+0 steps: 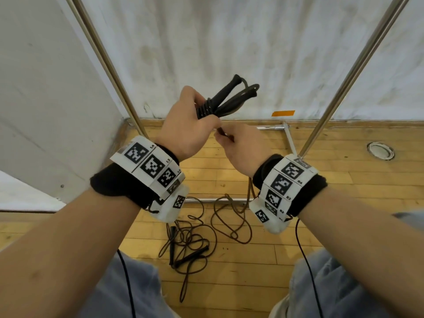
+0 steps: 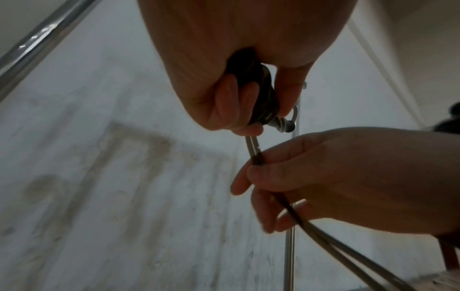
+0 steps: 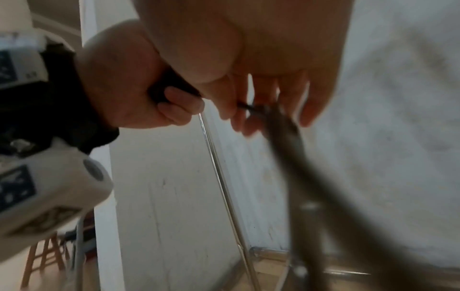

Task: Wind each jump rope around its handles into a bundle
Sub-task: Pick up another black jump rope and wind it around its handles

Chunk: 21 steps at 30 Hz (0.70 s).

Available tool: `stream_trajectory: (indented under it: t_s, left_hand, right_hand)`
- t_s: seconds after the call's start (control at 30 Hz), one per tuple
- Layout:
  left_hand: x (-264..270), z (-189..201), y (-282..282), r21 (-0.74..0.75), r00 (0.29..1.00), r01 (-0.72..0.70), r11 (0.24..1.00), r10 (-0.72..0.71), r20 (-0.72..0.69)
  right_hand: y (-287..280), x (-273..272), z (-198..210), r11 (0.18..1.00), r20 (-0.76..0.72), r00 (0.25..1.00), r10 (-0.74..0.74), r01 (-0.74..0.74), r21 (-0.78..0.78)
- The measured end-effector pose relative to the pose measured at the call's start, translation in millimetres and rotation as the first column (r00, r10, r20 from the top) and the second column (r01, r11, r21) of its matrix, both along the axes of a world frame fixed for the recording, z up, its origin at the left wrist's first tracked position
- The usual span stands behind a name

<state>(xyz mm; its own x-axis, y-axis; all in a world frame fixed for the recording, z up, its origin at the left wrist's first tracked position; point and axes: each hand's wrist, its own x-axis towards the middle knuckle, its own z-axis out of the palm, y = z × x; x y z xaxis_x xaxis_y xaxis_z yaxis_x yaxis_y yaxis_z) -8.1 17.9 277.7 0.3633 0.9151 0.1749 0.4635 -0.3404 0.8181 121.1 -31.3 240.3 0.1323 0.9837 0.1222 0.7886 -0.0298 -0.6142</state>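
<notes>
The left hand (image 1: 183, 125) grips the jump rope handles (image 1: 227, 95), several cord turns already wound on them. The right hand (image 1: 241, 148) pinches the doubled cord (image 2: 256, 155) just below. A second rope (image 1: 190, 244) lies loose on the wooden floor (image 1: 321, 198).

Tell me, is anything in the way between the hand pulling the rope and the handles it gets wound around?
Nothing visible is. The right hand pinches the rope just below the handles, which the left hand grips. Only a short, bare stretch of rope runs between them.
</notes>
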Motion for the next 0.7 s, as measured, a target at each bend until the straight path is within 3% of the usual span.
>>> stream_trajectory:
  t_s: [0.07, 0.1, 0.13, 0.17, 0.2, 0.23, 0.27, 0.3, 0.4, 0.47, 0.57, 0.7]
  left_hand:
    - [1, -2, -3, 0.043, 0.997, 0.054, 0.998, -0.052, -0.052]
    - [2, -3, -4, 0.054, 0.996, 0.068, 0.996, -0.064, -0.067]
    - [1, -4, -3, 0.063, 0.995, 0.067, 0.996, -0.062, -0.079]
    - [0, -4, -1, 0.079, 0.995, 0.054, 0.995, -0.046, -0.091]
    - [-1, -3, 1, 0.100, 0.994, 0.036, 0.994, -0.025, -0.104]
    - [-4, -3, 5, 0.124, 0.993, 0.020, 0.992, -0.005, -0.120]
    - [-6, -3, 8, 0.146, 0.989, 0.010, 0.989, 0.012, -0.144]
    - [-9, -5, 10, 0.164, 0.983, 0.008, 0.986, 0.023, -0.181]
    - [-12, -12, 12, 0.208, 0.947, 0.039, 0.977, 0.030, -0.319]
    - [-16, -15, 18, 0.257, 0.923, 0.041, 0.966, 0.062, -0.381]
    - [-26, -19, 32, 0.245, 0.855, -0.001, 0.969, 0.128, -0.503]
    - [-31, -28, 33, 0.125, 0.733, 0.037, 0.991, 0.058, -0.678]
  right_hand:
    - [0, -2, 0, 0.997, -0.056, 0.998, 0.005, -0.010, -0.082]
    - [0, -3, 0, 0.990, -0.208, 0.978, 0.017, -0.046, -0.133]
    - [-2, -4, 0, 0.977, -0.409, 0.912, 0.022, -0.106, -0.183]
    - [-3, -5, 1, 0.960, -0.598, 0.802, 0.012, -0.177, -0.217]
    - [-4, -5, 1, 0.946, -0.730, 0.683, 0.001, -0.236, -0.221]
    - [-4, -5, 1, 0.941, -0.785, 0.619, -0.001, -0.265, -0.211]
    - [-3, -6, 0, 0.943, -0.781, 0.625, 0.002, -0.262, -0.208]
    - [-2, -7, 0, 0.950, -0.733, 0.680, 0.004, -0.232, -0.210]
    - [-2, -9, 0, 0.976, -0.476, 0.879, 0.024, -0.124, -0.180]
    - [-5, -7, 1, 0.976, -0.285, 0.955, 0.081, -0.134, -0.170]
    - [-11, -4, 1, 0.969, -0.130, 0.978, 0.163, -0.183, -0.164]
    - [-11, 1, 11, 0.969, -0.060, 0.976, 0.208, -0.214, -0.121]
